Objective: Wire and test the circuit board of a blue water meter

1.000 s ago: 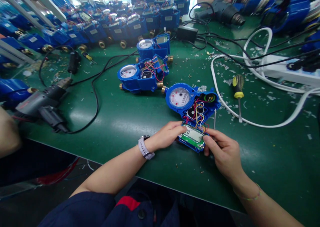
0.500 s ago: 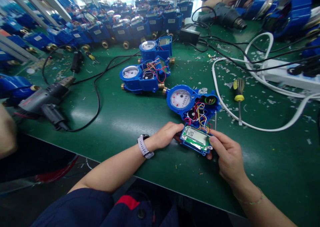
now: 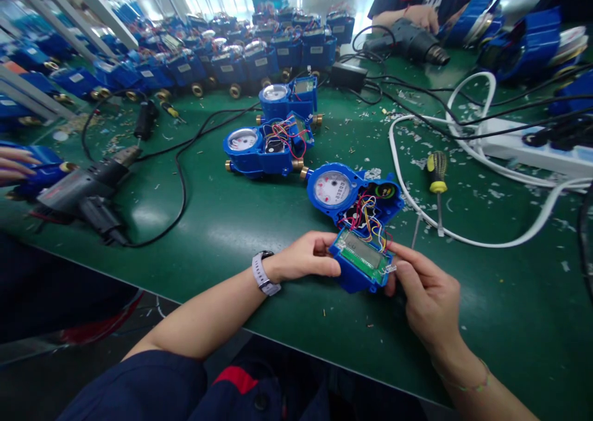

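A blue plastic meter (image 3: 353,199) lies on the smooth green table (image 3: 208,211), its round white dial (image 3: 332,188) set in a thick ring and a stubby brass fitting (image 3: 304,173) poking from one end. Thin red, white and yellow wires (image 3: 370,220) tangle out of its open moulded body and run to a boxy display unit (image 3: 356,279) towards the table's front edge: a grey rectangular screen (image 3: 364,252) on a green board, in a blue shell. The person's left hand (image 3: 308,257) is clamped on one end of that unit, and the right hand (image 3: 430,297) grips the other, beside a small coiled metal spring (image 3: 388,269). A slim metal shaft (image 3: 416,231) juts past the right hand; from here I can't tell what it belongs to. Over to the right lies a screwdriver (image 3: 437,171) with a chunky yellow-and-black handle, near a smooth white cable (image 3: 500,245) and papery scraps (image 3: 373,173).
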Available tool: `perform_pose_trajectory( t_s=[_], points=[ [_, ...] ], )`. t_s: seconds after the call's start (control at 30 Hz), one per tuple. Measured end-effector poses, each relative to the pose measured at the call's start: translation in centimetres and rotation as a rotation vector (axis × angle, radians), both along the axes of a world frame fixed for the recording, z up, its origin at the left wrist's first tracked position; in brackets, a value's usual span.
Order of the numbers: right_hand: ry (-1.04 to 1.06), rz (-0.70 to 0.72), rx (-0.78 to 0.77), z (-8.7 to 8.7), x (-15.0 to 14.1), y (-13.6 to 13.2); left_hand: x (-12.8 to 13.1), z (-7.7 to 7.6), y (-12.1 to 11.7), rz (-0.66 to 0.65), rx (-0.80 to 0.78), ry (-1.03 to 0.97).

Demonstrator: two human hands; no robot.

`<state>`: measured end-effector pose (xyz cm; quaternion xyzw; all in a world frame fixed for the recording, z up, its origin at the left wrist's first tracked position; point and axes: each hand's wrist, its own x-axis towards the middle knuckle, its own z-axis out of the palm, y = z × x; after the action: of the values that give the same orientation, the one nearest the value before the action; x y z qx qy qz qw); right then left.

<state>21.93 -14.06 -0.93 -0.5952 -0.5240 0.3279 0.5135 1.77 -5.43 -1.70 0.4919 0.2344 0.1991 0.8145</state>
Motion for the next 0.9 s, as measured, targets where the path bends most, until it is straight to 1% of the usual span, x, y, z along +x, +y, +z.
perform_pose_trajectory(
  t_s=[0.1,0.33,0.57,0.73,0.9],
  points=[
    [-0.034,0.017,0.027,-0.08,0.20,-0.01,-0.02,0.38,0.01,-0.022,-0.017,0.036],
    [-0.063,0.028,0.041,-0.08,0.07,0.39,0.12,0.19,-0.15,0.029,0.016,0.081],
    [-0.070,0.087,0.063,0.33,-0.18,0.62,0.07,0.64,0.07,0.117,0.091,0.144],
    [-0.067,0.105,0.096,0.60,-0.31,0.67,0.02,0.73,-0.02,0.058,0.076,0.117],
    [-0.049,0.094,0.132,0.21,-0.26,0.50,-0.10,0.63,-0.06,-0.006,0.057,0.080]
  ],
)
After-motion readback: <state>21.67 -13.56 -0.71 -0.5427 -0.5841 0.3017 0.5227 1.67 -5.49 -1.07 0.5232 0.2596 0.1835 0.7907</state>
